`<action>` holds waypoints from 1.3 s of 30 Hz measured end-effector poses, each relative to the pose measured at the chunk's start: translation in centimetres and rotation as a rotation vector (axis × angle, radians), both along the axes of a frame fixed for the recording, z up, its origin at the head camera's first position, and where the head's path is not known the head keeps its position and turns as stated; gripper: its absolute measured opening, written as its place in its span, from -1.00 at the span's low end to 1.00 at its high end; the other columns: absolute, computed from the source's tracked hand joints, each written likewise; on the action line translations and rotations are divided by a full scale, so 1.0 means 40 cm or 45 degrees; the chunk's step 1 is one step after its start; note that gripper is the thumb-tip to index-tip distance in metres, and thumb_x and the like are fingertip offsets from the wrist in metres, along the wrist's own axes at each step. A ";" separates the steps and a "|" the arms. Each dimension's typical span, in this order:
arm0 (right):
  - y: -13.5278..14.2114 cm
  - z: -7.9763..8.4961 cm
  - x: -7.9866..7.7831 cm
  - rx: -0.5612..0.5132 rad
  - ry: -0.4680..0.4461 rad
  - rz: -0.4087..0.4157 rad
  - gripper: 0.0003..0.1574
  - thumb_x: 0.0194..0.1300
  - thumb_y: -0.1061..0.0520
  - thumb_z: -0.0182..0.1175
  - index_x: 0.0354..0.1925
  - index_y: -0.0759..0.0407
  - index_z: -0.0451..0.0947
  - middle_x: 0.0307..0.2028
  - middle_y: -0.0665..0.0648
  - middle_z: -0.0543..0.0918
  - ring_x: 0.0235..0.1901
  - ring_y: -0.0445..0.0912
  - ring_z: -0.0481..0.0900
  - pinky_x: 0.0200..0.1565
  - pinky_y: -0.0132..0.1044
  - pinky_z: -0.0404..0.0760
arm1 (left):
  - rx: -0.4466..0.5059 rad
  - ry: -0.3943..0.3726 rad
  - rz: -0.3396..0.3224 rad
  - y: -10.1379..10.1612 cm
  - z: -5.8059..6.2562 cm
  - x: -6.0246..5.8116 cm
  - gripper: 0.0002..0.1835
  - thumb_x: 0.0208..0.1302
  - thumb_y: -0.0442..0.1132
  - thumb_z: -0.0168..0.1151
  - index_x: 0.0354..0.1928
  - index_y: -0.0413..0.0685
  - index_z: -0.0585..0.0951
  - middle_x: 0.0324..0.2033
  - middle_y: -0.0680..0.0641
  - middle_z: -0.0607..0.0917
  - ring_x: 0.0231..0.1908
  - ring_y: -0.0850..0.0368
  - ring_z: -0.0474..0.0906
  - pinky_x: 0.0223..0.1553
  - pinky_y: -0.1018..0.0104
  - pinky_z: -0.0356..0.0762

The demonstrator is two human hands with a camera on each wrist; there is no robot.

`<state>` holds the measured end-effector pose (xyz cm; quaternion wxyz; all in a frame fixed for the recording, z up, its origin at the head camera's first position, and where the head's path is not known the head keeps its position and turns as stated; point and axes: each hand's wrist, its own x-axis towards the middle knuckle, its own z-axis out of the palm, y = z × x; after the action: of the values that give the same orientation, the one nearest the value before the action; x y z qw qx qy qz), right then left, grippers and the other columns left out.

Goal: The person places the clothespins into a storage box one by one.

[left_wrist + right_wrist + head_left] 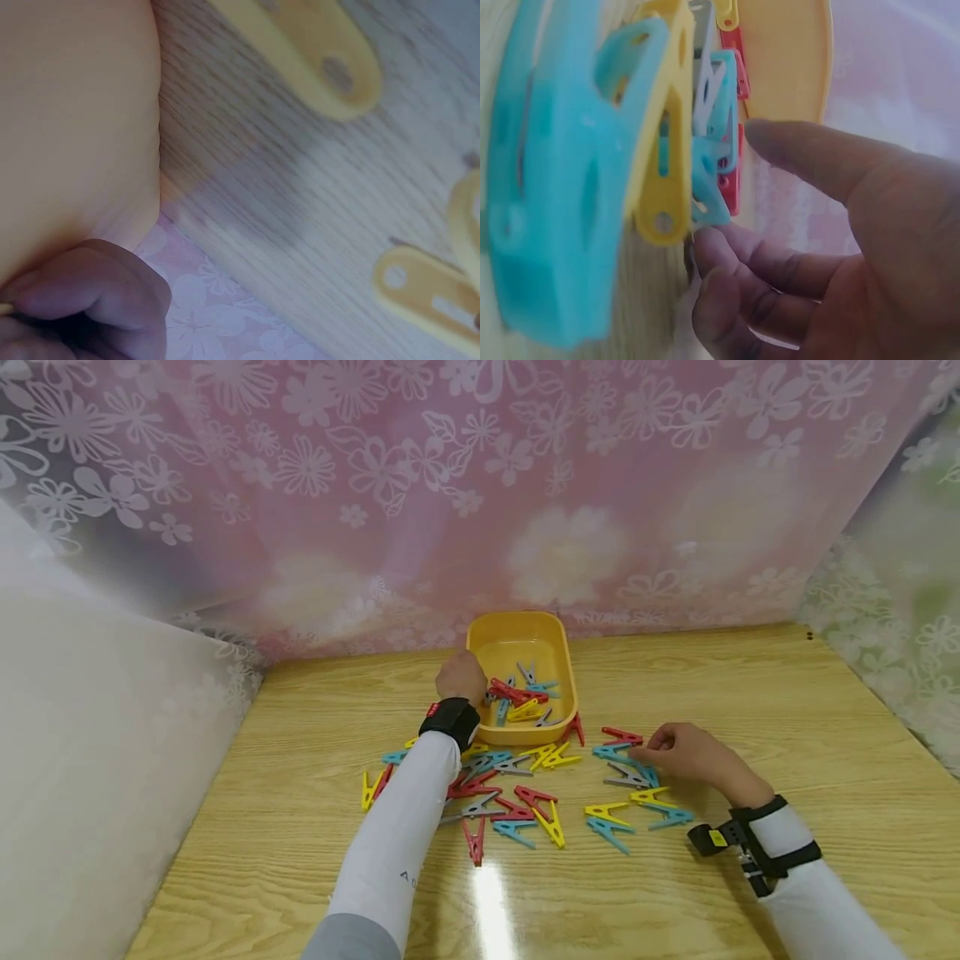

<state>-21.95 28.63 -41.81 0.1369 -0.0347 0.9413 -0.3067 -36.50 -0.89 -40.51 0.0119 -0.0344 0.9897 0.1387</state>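
Note:
The yellow plastic bin (pixel 517 625) holds several clothespins in red, blue, grey and yellow. At its left rim is my left hand (pixel 461 677). In the left wrist view, the curled fingers (pixel 97 300) pinch a thin yellowish edge, apparently the rim; most of that grip is hidden. To the right of the bin, my right hand (pixel 693 760) reaches over a small group of clothespins. Its thumb and fingers stand apart around a blue clothespin (pixel 709 180), with fingertips close to its lower end. Just above this group lies a red clothespin (pixel 622 736).
Mixed clothespins lie in front of the bin, partly under the left forearm, among them a yellow clothespin (pixel 553 827) and a red clothespin (pixel 474 843). The wooden table (pixel 300 827) meets a pink flowered cloth (pixel 420 527) behind the bin.

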 end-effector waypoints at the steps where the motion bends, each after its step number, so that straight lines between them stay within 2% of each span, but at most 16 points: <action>1: -0.002 0.000 0.001 0.004 -0.001 0.001 -0.44 0.28 -0.21 0.20 -0.25 0.31 0.50 -0.40 0.12 0.53 -0.45 -0.04 0.42 -0.40 -0.21 0.39 | 0.002 -0.001 0.001 0.000 0.001 0.001 -0.76 0.39 -0.15 0.12 -0.15 -0.22 0.58 -0.39 -0.11 0.61 -0.38 0.03 0.62 -0.28 0.19 0.62; 7: -0.013 -0.003 -0.001 0.063 0.003 -0.024 -0.47 0.27 -0.19 0.21 -0.30 0.29 0.48 -0.43 0.11 0.52 -0.49 -0.05 0.42 -0.44 -0.22 0.38 | -0.006 0.009 -0.001 0.000 0.006 0.006 -0.76 0.39 -0.15 0.13 -0.15 -0.21 0.59 -0.40 -0.10 0.62 -0.38 0.03 0.62 -0.28 0.20 0.62; 13: -0.026 0.002 -0.002 0.212 -0.024 -0.106 -0.44 0.21 -0.28 0.22 -0.36 0.22 0.49 -0.48 0.07 0.52 -0.53 -0.07 0.42 -0.53 -0.24 0.34 | -0.008 0.000 -0.003 0.000 0.009 0.007 -0.75 0.39 -0.13 0.13 -0.12 -0.20 0.56 -0.39 -0.10 0.62 -0.37 0.03 0.62 -0.27 0.20 0.62; 16: -0.032 0.008 0.001 0.258 -0.019 -0.129 -0.47 0.18 -0.29 0.22 -0.43 0.16 0.53 -0.54 0.04 0.51 -0.57 -0.09 0.41 -0.57 -0.25 0.31 | 0.000 -0.003 0.003 0.000 0.011 0.008 -0.74 0.39 -0.13 0.13 -0.10 -0.20 0.55 -0.39 -0.10 0.62 -0.37 0.03 0.62 -0.28 0.20 0.62; 21: -0.034 0.021 0.005 0.288 -0.017 -0.138 -0.52 0.19 -0.25 0.23 -0.60 0.06 0.53 -0.67 -0.03 0.39 -0.64 -0.12 0.31 -0.62 -0.29 0.20 | 0.005 0.009 0.002 0.000 0.006 0.006 -0.77 0.39 -0.14 0.12 -0.15 -0.19 0.56 -0.40 -0.10 0.63 -0.39 0.03 0.62 -0.32 0.20 0.63; 23: -0.031 0.027 0.006 0.289 -0.015 -0.128 -0.52 0.20 -0.25 0.22 -0.56 0.09 0.57 -0.64 -0.02 0.42 -0.63 -0.11 0.33 -0.62 -0.28 0.22 | 0.005 0.015 -0.002 -0.001 0.005 0.006 -0.77 0.39 -0.14 0.13 -0.17 -0.19 0.57 -0.40 -0.10 0.64 -0.39 0.03 0.62 -0.33 0.20 0.63; 27: -0.018 0.036 0.006 0.268 0.021 -0.083 -0.47 0.23 -0.23 0.21 -0.29 0.22 0.67 -0.41 0.12 0.63 -0.49 -0.06 0.50 -0.55 -0.17 0.43 | 0.013 0.021 0.000 -0.005 0.003 0.003 -0.77 0.38 -0.13 0.13 -0.19 -0.19 0.59 -0.40 -0.10 0.65 -0.39 0.03 0.63 -0.33 0.20 0.63; 31: -0.007 0.044 0.002 0.197 0.094 -0.047 -0.43 0.26 -0.22 0.20 -0.19 0.28 0.67 -0.30 0.17 0.68 -0.41 -0.05 0.57 -0.45 -0.13 0.52 | 0.008 0.014 0.004 -0.007 0.001 -0.003 -0.76 0.39 -0.13 0.12 -0.20 -0.18 0.59 -0.42 -0.08 0.64 -0.40 0.04 0.62 -0.32 0.21 0.63; 35: -0.007 0.055 -0.006 0.105 0.228 -0.047 -0.37 0.30 -0.24 0.17 -0.11 0.32 0.64 -0.27 0.19 0.69 -0.36 0.00 0.60 -0.36 -0.08 0.55 | -0.005 0.015 0.014 -0.006 -0.003 -0.008 -0.76 0.39 -0.12 0.12 -0.20 -0.17 0.61 -0.42 -0.08 0.64 -0.41 0.05 0.62 -0.34 0.20 0.63; 39: -0.023 0.065 -0.023 0.007 0.408 -0.102 -0.32 0.33 -0.27 0.11 0.00 0.31 0.58 -0.21 0.25 0.67 -0.28 0.09 0.60 -0.31 -0.03 0.55 | -0.007 0.017 0.015 -0.002 -0.009 -0.011 -0.76 0.39 -0.12 0.12 -0.18 -0.16 0.62 -0.40 -0.08 0.65 -0.41 0.05 0.62 -0.35 0.20 0.62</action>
<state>-22.86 27.69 -39.19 -0.0272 -0.0454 0.9526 -0.2997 -36.96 -0.97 -40.86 0.0044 -0.0391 0.9899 0.1362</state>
